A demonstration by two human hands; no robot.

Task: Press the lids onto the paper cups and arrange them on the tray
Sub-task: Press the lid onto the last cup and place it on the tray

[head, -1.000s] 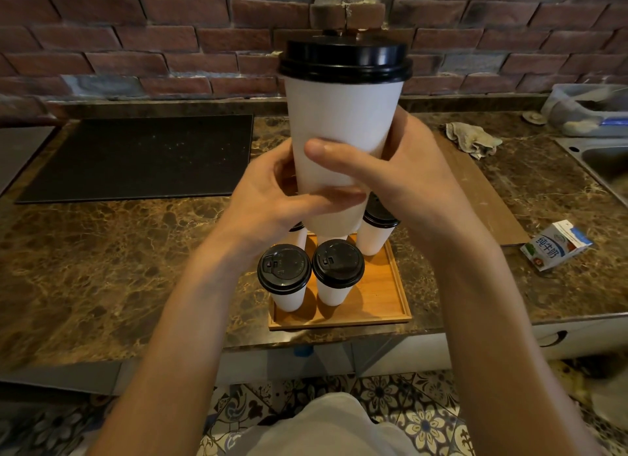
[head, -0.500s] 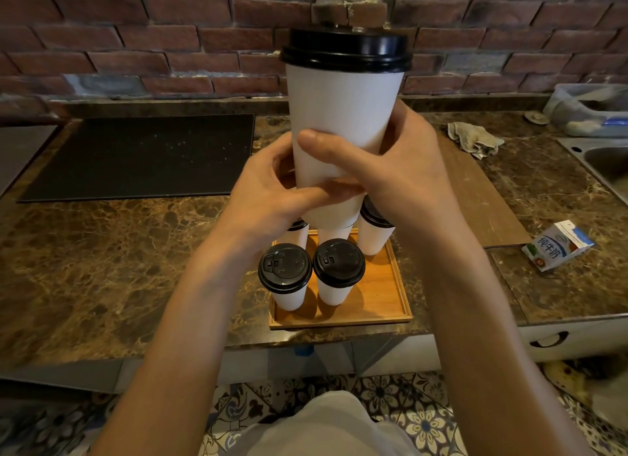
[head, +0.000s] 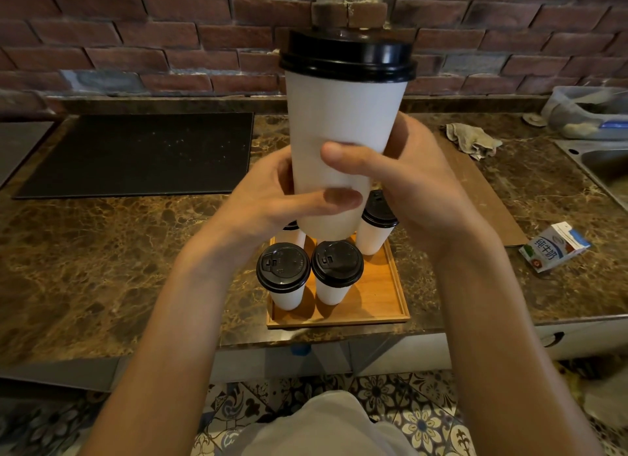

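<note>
FREE: near-right part of the shallow wooden tray (head: 380,296); brown marble bench (head: 102,268) left of it | BLOCKED: small black-lidded white paper cups on the tray: near-left cup (head: 283,268), near-middle cup (head: 336,263), far-right cup (head: 375,233) | OVERHEAD: tall black-lidded white paper cup (head: 343,132) held above the tray's far half

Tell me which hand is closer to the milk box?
Right. The right hand grips the raised cup on the side toward the milk box; the left hand grips its far side.

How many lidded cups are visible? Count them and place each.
5. The held cup, in left hand and right hand; front-left cup, front-middle cup, back-right cup, half-hidden back-left cup on the tray. More may be hidden.
</note>
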